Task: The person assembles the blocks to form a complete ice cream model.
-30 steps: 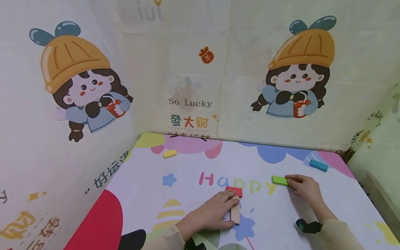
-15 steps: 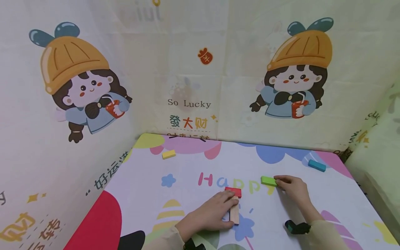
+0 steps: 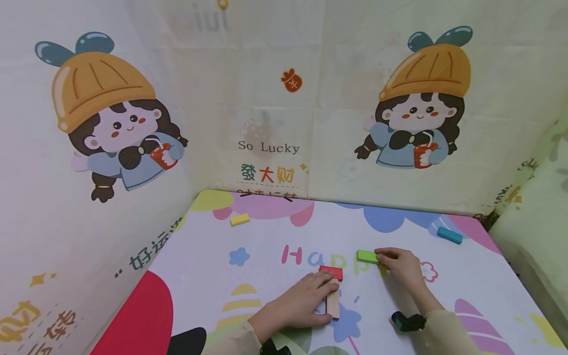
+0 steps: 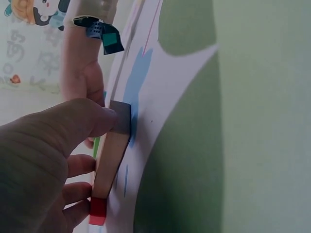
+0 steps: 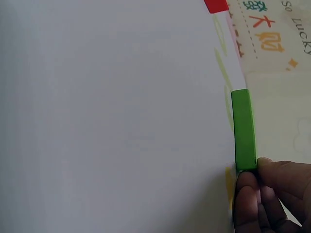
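My left hand (image 3: 297, 301) holds a plain wooden block (image 3: 333, 304) on the table, its thumb on the block's near end. The other fingers lie along that block's side and onto a red block (image 3: 337, 271), which sits crosswise at its far end. In the left wrist view the wooden block (image 4: 110, 162) and red block (image 4: 98, 209) meet end to side. To the right, my right hand (image 3: 403, 266) pinches the right end of a green block (image 3: 366, 256) between thumb and fingers. In the right wrist view, the green block (image 5: 244, 128) points toward the red block (image 5: 216, 5).
A yellow block (image 3: 240, 220) lies at the back left of the table and a blue block (image 3: 450, 235) at the back right. Patterned cloth walls (image 3: 275, 113) rise behind and beside the printed table cover (image 3: 266, 236).
My right hand has moved left with the green block, bringing it nearer the red block. The left hand and the two blocks at it have stayed in place.
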### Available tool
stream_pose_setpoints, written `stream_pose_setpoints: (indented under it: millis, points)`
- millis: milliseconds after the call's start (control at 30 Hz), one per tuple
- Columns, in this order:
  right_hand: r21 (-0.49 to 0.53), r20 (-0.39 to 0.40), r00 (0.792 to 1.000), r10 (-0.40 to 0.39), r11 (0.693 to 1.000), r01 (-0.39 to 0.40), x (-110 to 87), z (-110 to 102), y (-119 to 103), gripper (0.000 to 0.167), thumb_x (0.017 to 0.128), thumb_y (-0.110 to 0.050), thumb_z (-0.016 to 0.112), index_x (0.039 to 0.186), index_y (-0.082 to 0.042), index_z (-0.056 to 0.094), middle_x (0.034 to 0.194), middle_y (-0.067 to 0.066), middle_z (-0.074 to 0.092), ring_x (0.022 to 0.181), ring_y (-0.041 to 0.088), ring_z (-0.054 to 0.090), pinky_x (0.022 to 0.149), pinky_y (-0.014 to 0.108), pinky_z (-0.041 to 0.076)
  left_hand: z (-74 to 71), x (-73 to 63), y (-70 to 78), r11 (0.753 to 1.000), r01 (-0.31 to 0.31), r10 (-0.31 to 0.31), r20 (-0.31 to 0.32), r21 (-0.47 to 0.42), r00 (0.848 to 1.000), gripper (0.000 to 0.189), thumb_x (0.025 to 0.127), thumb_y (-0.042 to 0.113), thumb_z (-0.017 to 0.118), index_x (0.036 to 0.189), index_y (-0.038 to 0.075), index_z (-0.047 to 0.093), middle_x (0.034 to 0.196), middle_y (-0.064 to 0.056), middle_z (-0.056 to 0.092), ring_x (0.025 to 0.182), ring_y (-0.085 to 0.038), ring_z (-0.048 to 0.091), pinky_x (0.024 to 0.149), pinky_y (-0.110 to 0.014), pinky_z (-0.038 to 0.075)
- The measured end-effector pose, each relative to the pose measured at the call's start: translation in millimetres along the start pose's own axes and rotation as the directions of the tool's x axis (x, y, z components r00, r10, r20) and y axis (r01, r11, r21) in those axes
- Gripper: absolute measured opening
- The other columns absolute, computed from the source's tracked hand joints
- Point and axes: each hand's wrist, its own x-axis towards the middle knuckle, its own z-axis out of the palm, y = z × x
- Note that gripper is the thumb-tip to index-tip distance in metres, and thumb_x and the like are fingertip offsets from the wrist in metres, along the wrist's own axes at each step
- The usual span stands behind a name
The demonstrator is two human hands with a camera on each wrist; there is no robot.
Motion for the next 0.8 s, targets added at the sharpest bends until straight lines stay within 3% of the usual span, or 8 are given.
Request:
stream_pose_setpoints:
  millis: [333,500,800]
  points:
    - [0.005,-0.005,1.000,-0.010,1.000,0.010,-1.7,14.5,-13.4,0.029,0.097,-0.026,0.072,0.118,-0.007,0.078,0.116,0.017,0.075,0.090,0.018,0.061,0.065,0.025,0.047,0.2,-0.2,0.6,1.000,0.009,-0.009,0.020,0.003,1.000,0.066,0.099,0.051,0.061,0.156,0.023,0.042,0.165,0.002,0.034,0.154,-0.013,0.030,0.125,-0.042,0.032]
    - [0.025,0.003,1.000,-0.006,1.000,0.006,-2.4,21.9,-19.8,0.028,0.097,-0.024,0.071,0.118,-0.007,0.078,0.116,0.018,0.074,0.082,0.019,0.060,0.061,0.027,0.049,-1.3,-0.3,1.5,1.000,0.009,-0.009,0.022,0.003,1.000,0.066,0.099,0.051,0.061,0.156,0.023,0.043,0.165,0.001,0.035,0.154,-0.013,0.030,0.124,-0.044,0.033]
    - [0.046,0.014,1.000,-0.001,0.999,0.001,-0.7,36.4,-31.2,0.027,0.096,-0.021,0.071,0.117,-0.005,0.078,0.107,0.014,0.076,0.080,0.017,0.062,0.064,0.028,0.050,-0.8,-0.4,2.0,1.000,0.017,-0.018,0.019,0.006,1.000,0.065,0.099,0.051,0.061,0.156,0.023,0.044,0.165,0.001,0.035,0.154,-0.014,0.031,0.125,-0.044,0.033]
